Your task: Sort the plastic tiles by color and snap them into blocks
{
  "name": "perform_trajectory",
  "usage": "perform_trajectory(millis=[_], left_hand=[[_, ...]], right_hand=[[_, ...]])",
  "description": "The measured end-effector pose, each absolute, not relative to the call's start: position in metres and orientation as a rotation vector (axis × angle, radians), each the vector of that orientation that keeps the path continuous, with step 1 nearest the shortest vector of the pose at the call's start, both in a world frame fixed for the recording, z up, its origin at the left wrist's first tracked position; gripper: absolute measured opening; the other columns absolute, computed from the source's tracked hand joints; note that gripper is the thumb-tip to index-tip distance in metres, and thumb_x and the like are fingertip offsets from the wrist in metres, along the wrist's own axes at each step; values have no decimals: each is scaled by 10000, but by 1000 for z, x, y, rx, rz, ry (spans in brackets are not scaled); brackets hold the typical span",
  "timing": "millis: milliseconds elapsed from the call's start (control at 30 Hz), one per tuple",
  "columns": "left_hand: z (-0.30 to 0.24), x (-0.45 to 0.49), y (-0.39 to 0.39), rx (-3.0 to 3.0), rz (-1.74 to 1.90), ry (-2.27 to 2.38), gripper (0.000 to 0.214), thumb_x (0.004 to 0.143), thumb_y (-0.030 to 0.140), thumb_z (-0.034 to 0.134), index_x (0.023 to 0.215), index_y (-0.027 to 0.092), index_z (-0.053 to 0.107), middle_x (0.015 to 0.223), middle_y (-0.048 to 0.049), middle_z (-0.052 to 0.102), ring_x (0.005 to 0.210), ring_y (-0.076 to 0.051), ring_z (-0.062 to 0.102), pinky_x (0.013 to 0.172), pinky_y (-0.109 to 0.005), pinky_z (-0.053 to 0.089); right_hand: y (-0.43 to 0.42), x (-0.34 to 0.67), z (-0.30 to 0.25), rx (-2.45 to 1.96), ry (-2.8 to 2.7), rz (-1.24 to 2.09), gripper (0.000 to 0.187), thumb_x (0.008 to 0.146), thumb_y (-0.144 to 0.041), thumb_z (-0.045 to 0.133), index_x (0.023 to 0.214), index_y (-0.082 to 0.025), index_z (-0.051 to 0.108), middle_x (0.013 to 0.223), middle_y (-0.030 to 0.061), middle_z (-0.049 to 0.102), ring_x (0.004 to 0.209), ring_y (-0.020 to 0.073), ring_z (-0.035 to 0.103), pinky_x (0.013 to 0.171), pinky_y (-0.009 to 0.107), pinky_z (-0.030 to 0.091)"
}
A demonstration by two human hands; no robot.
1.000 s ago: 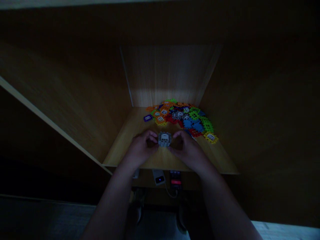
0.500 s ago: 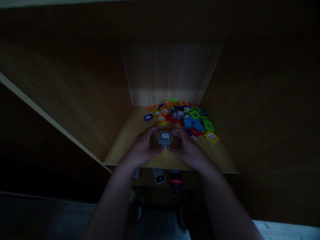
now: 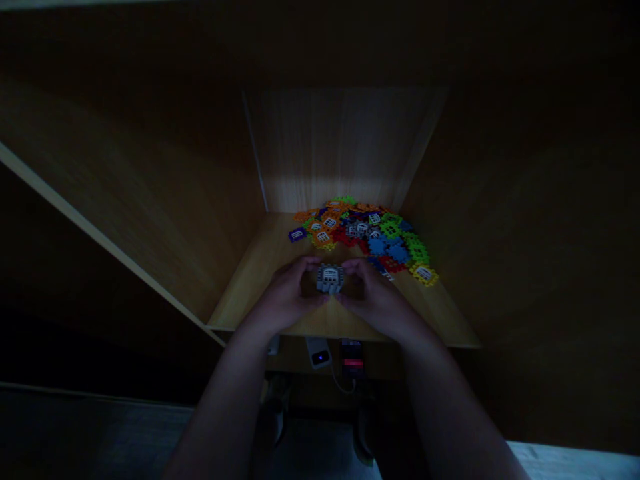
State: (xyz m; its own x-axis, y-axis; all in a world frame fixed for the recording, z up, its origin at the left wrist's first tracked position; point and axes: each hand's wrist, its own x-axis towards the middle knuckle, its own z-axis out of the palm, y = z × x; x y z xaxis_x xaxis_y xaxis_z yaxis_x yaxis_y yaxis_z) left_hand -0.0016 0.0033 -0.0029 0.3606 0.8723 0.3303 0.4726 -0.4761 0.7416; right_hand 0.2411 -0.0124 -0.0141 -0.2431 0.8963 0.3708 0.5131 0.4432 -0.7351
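A grey toothed-edge building-block piece [image 3: 330, 279] with a white arched window on top is between my two hands, above the shelf's front part. It looks box-like, with thick grey sides facing me. My left hand [image 3: 293, 290] curls round its left side, fingertips at the far left corner and thumb near the close edge. On the right, my right hand [image 3: 373, 293] mirrors this grip, fingers at the far right corner and thumb low. The dim light hides the exact contact of the fingertips. Behind the hands lies a pile of colourful interlocking blocks [image 3: 345, 235].
A wooden shelf board [image 3: 245, 280] carries the pile, enclosed by side panels and a back panel [image 3: 330, 147]. A purple piece [image 3: 297, 234] lies at the pile's left, a yellow one [image 3: 423, 274] at its right. Below are a white device [image 3: 316, 347] and a phone [image 3: 352, 353] with a cable.
Almost nothing differs. Both hands stay round the grey block, which is tipped very slightly.
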Motion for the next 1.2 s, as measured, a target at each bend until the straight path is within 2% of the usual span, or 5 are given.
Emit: perform_trajectory(millis=[467,733,1200], left_hand=[[0,0,3,2056,985,1143,602,807,229,905,1342,271,632,1337,-64,749,1276,-299,702,1146,-483,521],[-2,-2,2,2055,1000,1134,618,820,254,903,1371,280,625,1412,-59,720,1339,-298,673,1189,-491,501],[1,-1,2,2046,1006,1115,572,828,237,889,1342,267,641,1356,-65,737,1284,-290,691,1151,-474,520]], right_hand=[[-14,243,-14,-1132,-1887,677,526,887,-262,819,1351,-296,573,1339,62,725,1269,264,701,1116,459,541],[-14,244,-13,-1170,-1915,666,530,907,-265,804,1375,-289,557,1363,70,719,1280,265,694,1121,470,531],[-14,243,-11,-1181,-1922,660,546,899,-259,810,1381,-294,555,1386,75,715,1303,269,692,1135,478,529]])
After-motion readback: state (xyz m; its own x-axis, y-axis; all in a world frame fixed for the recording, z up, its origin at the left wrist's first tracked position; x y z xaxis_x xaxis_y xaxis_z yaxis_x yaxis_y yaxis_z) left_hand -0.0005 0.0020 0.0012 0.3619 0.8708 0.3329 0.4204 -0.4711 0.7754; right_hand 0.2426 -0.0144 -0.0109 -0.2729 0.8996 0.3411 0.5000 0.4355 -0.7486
